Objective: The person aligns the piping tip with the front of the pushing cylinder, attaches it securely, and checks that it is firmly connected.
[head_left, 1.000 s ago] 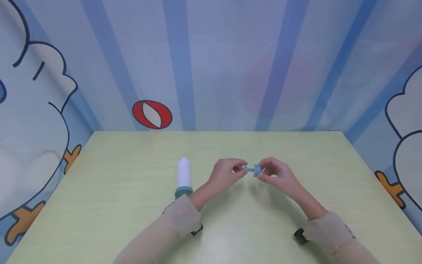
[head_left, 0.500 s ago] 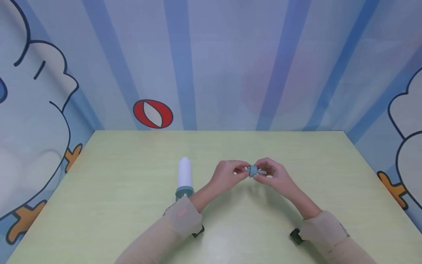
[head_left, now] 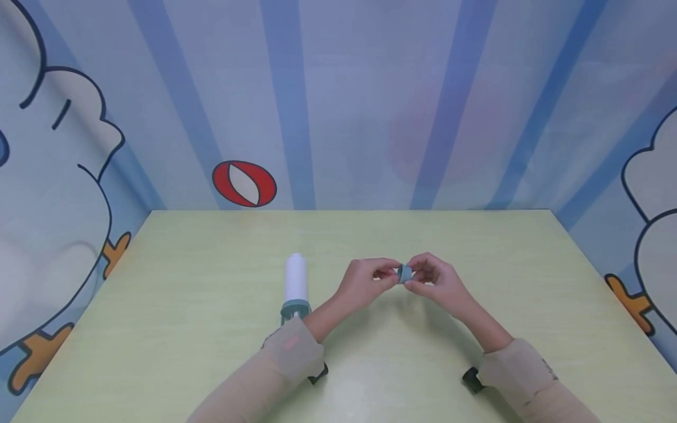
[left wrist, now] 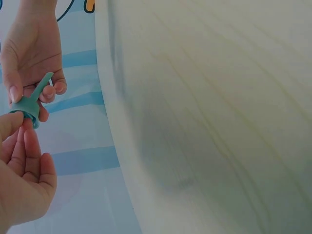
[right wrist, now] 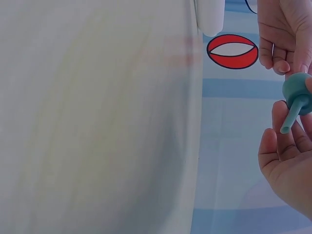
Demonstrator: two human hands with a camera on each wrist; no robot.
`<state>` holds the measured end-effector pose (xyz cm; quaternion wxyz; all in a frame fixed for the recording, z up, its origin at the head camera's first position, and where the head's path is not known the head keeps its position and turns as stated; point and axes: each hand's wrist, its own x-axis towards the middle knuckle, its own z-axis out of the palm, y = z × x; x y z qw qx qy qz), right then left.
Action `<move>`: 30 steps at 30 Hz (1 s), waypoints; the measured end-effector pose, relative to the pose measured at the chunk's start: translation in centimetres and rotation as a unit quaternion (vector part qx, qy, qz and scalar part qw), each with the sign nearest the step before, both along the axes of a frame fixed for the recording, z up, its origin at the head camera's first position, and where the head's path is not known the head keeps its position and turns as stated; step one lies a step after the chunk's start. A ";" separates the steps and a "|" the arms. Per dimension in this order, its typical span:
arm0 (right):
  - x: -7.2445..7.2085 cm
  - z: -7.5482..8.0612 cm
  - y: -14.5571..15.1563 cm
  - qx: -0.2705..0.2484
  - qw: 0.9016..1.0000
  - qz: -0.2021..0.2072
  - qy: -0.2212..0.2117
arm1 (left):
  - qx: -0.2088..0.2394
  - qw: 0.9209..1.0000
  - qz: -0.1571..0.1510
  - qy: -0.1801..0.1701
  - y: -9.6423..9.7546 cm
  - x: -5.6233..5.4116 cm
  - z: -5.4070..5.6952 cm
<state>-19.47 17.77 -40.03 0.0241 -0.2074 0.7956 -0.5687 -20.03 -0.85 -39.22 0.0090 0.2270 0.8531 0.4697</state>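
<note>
A small teal nozzle (head_left: pixel 405 274), a flared cap with a thin spout, is held between both hands above the table. My left hand (head_left: pixel 365 278) pinches its wide rim at the fingertips. My right hand (head_left: pixel 439 281) grips the cap with thumb and fingers from the other side. In the left wrist view the nozzle's spout (left wrist: pixel 42 86) points toward the right hand, and a hollow threaded end faces the left. A white tube (head_left: pixel 296 277) with a teal collar (head_left: pixel 295 307) lies on the table left of the hands; its near end is hidden by the left sleeve.
The pale green table (head_left: pixel 211 247) reaches back to a striped blue wall (head_left: pixel 349 117) with a red-and-white ball printed on it. Side walls carry cartoon figures. Black wrist cameras (head_left: pixel 472 380) hang from both sleeves.
The nozzle has been turned about: its spout pointed left a second ago and now points toward the right hand. The right hand has shifted slightly left. The white tube has stayed put.
</note>
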 end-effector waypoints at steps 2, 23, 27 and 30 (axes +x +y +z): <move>0.1 0.0 -0.1 0.000 1.000 0.001 0.003 | -0.004 1.000 0.004 0.003 0.0 0.0 0.0; 1.1 0.6 -1.4 0.119 0.987 0.012 0.106 | -0.108 0.992 0.031 0.059 -0.3 0.3 0.1; 1.0 0.7 -1.4 0.133 0.984 0.005 0.120 | -0.131 0.988 0.034 0.071 -0.5 0.3 0.1; 0.8 0.7 -1.2 0.143 0.981 -0.004 0.130 | -0.143 0.986 0.035 0.074 -0.9 0.2 0.2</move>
